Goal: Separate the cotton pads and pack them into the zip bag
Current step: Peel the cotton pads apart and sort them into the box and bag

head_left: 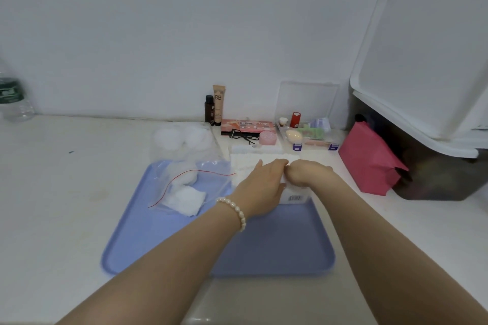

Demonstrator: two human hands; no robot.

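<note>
Both hands meet at the pack of cotton pads (266,163) on the far edge of the blue tray (264,245). The right hand (309,173) has its fingers curled down and appears to be pinching a pad out of the pack, though the fingertips are hidden behind the knuckles, so what exactly it is grasping is a judgement. The left hand (260,182) lies with fingers fairly straight over the pack, pressing it in place, its grip released rather than clenched.

To do this step well, the left hand should hold the pack flat while the right peels only a single layer away, pulling slowly sideways so the soft fibres part cleanly instead of tearing or dragging several pads along.

Both forearms reach forward from the near edge and converge, wrists low over the tray; a pearl bracelet (235,211) sits on the left wrist.

Further left on the tray lies the zip bag (190,182), its red-lined mouth open, with a few white pads (186,199) already inside. Beyond it on the tabletop (66,192) rests another clear bag of round pads (182,140), and cosmetics stand against the wall
</note>
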